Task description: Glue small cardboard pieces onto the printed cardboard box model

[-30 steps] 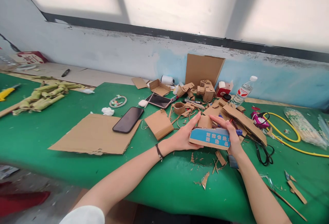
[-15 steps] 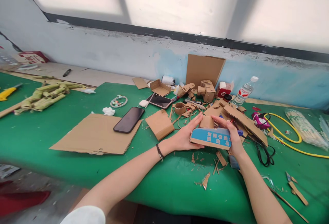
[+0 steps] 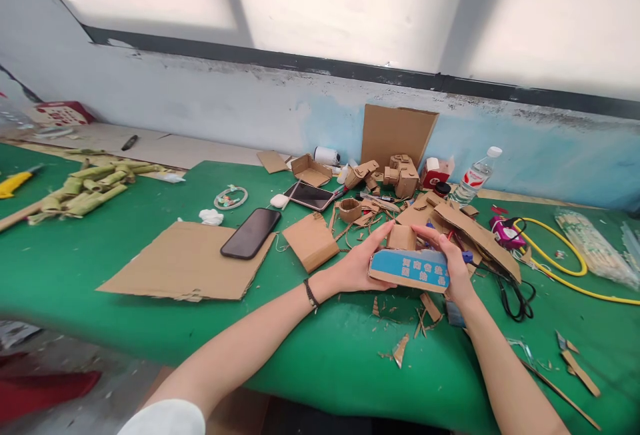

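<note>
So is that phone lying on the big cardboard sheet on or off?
Off, as far as it shows: the phone lies face up, partly on the cardboard sheet, and its screen is plain black.

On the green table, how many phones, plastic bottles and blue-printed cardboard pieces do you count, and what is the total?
Phones: 2
Plastic bottles: 1
Blue-printed cardboard pieces: 1, held between left hand and right hand
Total: 4
</note>
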{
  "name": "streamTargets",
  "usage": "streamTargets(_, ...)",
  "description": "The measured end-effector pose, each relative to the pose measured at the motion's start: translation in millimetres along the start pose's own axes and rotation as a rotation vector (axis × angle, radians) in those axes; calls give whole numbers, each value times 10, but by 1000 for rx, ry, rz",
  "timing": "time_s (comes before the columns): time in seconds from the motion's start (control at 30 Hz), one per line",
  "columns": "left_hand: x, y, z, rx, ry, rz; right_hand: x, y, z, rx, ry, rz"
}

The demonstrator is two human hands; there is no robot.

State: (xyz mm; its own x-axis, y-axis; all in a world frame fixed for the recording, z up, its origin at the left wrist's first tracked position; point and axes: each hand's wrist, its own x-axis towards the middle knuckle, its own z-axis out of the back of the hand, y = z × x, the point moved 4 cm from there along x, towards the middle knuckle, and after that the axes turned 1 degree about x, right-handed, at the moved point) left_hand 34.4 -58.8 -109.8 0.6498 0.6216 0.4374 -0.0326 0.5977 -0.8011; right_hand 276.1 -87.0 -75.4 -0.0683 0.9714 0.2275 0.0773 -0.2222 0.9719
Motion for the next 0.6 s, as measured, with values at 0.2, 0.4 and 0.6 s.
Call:
streamTargets(0.2,-39,-128,103,241,-2,-109,-76,80,-49,-77,54,195)
streamTargets(0.4,-61,-241,142,379,9,-183,-81,150,-78,-110,69,274)
streamTargets(0.6,-97,-181,116,429,-25,-270,-99,221,-75,-213,149,360)
